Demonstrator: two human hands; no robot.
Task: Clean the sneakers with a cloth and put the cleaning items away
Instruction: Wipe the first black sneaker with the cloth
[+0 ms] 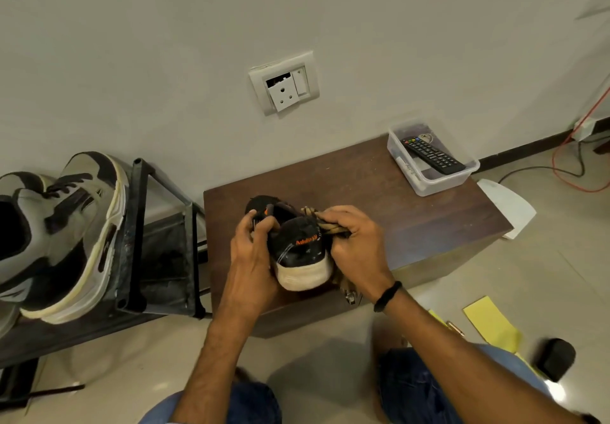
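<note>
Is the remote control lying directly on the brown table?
No, the remote control lies inside a clear plastic box that stands on the table.

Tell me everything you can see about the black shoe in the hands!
The black sneaker has a dark, fabric-looking upper with orange lettering on its side and a thick, scuffed off-white sole. It is tilted over the brown table, with the sole's rounded end nearest the camera. The left hand grips it at the opening, and the right hand holds a tan cloth against its other side.
</note>
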